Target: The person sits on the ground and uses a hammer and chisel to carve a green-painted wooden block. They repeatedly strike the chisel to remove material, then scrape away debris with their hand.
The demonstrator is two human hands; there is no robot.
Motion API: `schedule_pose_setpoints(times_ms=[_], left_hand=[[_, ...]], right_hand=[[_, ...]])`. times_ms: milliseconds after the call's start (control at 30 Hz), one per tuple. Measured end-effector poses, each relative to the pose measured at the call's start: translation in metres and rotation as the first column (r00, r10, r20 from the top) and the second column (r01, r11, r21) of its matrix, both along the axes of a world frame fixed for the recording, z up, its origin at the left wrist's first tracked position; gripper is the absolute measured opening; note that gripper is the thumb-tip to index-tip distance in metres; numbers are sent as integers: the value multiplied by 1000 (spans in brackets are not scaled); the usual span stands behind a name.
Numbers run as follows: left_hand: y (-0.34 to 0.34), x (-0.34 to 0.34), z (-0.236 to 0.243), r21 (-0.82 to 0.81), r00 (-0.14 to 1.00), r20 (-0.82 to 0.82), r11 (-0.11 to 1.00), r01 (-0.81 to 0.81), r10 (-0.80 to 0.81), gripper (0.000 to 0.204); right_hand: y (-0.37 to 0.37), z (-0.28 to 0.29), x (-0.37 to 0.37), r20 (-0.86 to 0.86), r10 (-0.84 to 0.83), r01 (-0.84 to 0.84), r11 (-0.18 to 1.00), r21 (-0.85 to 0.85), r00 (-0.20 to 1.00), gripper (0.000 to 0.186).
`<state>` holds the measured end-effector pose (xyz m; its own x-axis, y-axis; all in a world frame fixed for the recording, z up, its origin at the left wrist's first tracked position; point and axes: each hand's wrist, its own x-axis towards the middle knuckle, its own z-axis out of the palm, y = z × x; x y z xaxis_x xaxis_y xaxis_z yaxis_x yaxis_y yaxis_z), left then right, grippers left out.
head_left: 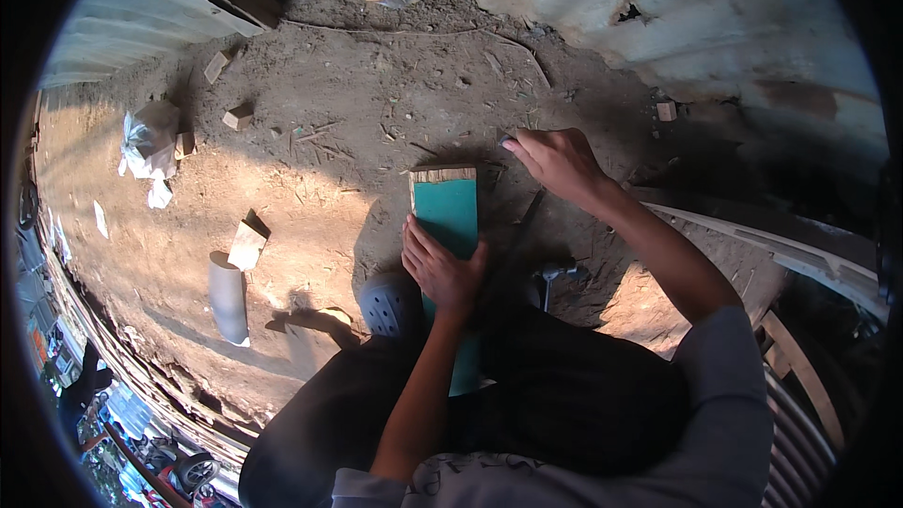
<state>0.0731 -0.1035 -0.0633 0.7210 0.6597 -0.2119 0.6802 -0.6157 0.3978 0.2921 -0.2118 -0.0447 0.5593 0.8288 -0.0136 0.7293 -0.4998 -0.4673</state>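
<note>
A long wooden board (445, 199) with a teal face and a rough, pale end lies lengthwise between my legs. My left hand (440, 268) grips it around the middle, fingers curled over its left edge. Up and to the right of the board's end, my right hand (550, 160) is raised, closed around a small dark thing (505, 138) that is too small to make out. A dark clog (386, 306) is beside the board, and a metal tool (557, 271), partly hidden, lies right of it.
Wood blocks (238, 117), a white plastic bag (146, 146) and a grey curved piece (227, 301) lie on the dirt ground. Corrugated sheets (715, 9) stand behind. A long plank (762, 235) is at the right, and assorted clutter (127, 414) at the lower left.
</note>
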Motion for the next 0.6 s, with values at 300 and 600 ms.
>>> schedule_pose_setpoints(times_ms=[300, 600], left_hand=[[-1, 0, -4, 14, 1000, 4, 1000, 3, -3, 108], [-4, 0, -2, 4, 1000, -2, 1000, -5, 5, 110]], right_hand=[[58, 17, -4, -642, 44, 99, 978, 185, 765, 36], [56, -5, 25, -253, -76, 125, 975, 185, 964, 24]])
